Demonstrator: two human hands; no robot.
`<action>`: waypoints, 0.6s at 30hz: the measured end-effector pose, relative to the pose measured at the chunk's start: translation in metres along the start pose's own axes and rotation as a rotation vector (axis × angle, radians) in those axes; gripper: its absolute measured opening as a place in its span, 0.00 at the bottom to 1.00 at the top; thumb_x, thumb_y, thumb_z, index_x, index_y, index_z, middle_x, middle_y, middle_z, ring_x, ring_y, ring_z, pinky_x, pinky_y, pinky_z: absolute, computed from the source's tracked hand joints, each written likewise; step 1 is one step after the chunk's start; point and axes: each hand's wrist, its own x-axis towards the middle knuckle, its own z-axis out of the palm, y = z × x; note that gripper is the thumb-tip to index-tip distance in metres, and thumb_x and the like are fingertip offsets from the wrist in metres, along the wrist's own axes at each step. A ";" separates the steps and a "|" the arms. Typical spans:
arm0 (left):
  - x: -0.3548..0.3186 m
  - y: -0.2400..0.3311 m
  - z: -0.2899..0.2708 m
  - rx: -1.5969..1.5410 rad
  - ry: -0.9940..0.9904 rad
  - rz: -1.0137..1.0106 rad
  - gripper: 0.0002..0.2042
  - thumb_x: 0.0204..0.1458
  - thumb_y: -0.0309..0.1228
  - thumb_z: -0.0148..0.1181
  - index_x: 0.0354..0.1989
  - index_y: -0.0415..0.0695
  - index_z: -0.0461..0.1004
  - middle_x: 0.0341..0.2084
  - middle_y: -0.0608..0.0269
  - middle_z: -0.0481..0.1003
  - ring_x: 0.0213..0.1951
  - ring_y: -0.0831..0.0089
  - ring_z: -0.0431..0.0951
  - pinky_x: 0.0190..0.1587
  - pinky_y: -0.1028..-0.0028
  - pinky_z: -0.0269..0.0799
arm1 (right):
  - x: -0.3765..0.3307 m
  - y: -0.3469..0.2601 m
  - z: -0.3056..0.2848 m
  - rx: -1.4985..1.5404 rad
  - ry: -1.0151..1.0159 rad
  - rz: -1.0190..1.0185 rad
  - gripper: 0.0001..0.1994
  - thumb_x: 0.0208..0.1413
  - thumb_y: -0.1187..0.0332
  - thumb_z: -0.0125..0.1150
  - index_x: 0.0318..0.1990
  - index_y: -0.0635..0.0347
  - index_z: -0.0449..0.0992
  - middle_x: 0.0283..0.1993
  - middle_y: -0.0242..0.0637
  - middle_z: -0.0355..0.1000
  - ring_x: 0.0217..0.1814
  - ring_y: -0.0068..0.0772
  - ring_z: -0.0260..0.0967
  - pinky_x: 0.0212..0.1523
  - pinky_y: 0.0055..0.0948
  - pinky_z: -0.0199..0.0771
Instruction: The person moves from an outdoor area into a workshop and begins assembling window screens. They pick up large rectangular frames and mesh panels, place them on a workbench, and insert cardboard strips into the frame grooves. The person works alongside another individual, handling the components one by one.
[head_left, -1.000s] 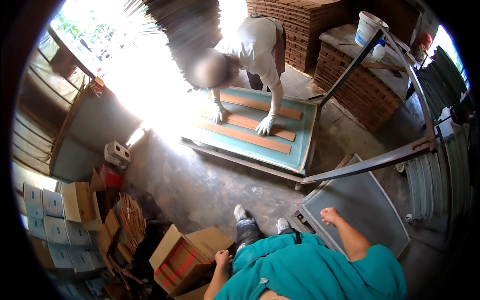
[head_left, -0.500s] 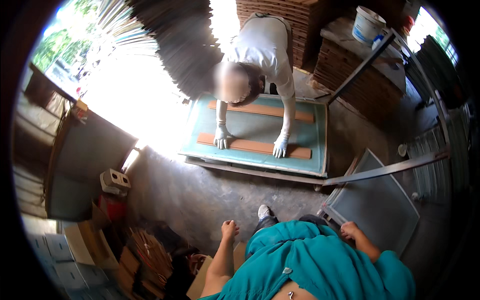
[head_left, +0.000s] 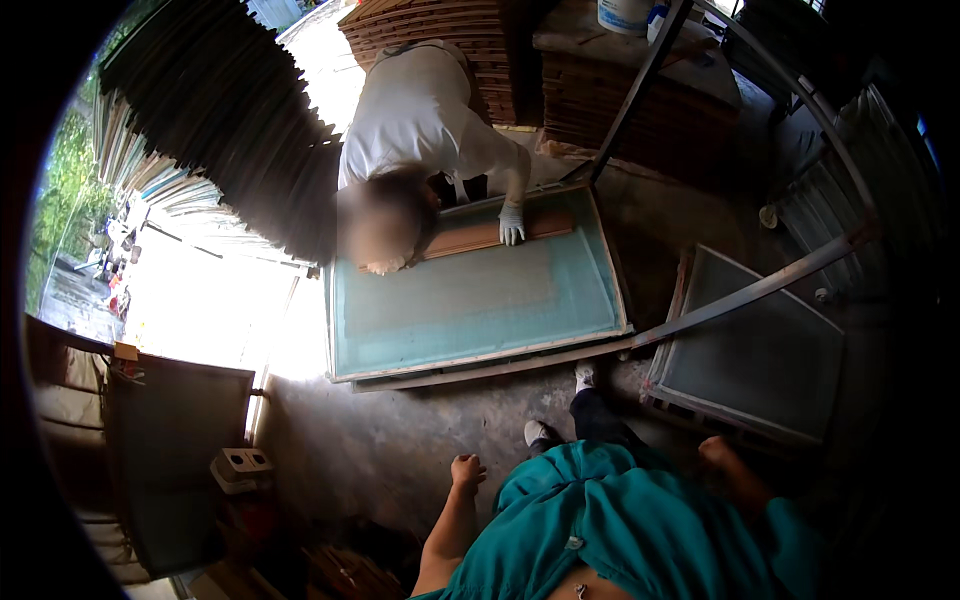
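Left hand (head_left: pixel 466 470) loosely curled, empty, hanging over bare concrete floor (head_left: pixel 400 440); right hand (head_left: pixel 716 452) also empty, just short of grey framed mesh screen (head_left: pixel 750 360). Ahead: large pale-green framed screen (head_left: pixel 470 305), co-worker's gloved hand (head_left: pixel 511 225) pressing brown wooden strip (head_left: pixel 495 235). Risk: tripping on low frame edges close by shoes.

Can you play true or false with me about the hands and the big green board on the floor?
1. The left hand holds a hammer. False: it is empty, hanging over the concrete floor.
2. The right hand is beside the grey framed screen. True.
3. A co-worker's gloved hand presses a brown wooden strip on the green board. True.
4. The green board stands upright against a wall. False: it lies flat on the floor.
5. The person wears a teal shirt. True.
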 end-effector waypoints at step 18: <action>-0.024 0.116 0.069 -0.001 -0.117 0.120 0.13 0.49 0.30 0.52 0.43 0.41 0.66 0.31 0.59 0.72 0.29 0.65 0.77 0.25 0.72 0.71 | 0.055 -0.262 -0.056 0.385 -0.022 -0.114 0.12 0.54 0.60 0.49 0.38 0.57 0.72 0.29 0.27 0.70 0.23 0.20 0.66 0.19 0.21 0.65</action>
